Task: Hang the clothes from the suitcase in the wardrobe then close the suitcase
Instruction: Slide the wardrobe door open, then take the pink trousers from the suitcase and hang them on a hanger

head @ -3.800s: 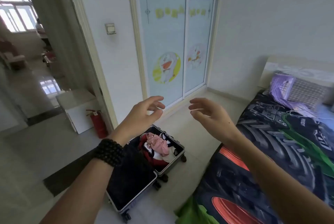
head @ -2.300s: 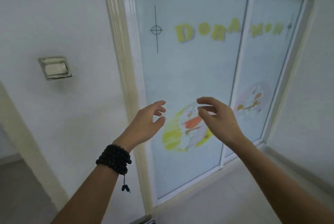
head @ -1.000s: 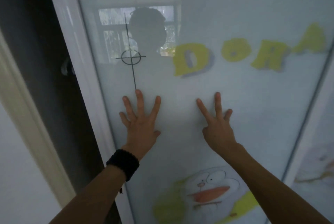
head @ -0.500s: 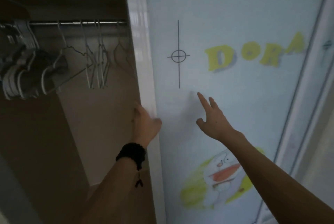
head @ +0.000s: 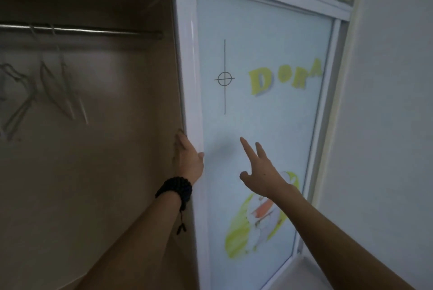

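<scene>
Left hand (head: 189,161): fingers wrapped round the sliding door's (head: 257,125) white edge frame.
Right hand (head: 260,170): fingers spread straight toward the glass, holding nothing (contact unclear).
Risk: left fingers could get pinched between door edge and wardrobe (head: 105,172) side panel.
Room: left bay open; rail (head: 93,32) carries bare hangers (head: 61,88).
Clothes, suitcase: out of view.

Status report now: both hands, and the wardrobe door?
Left hand grips sliding door edge. Right hand open near panel. Hangers on rail.
</scene>
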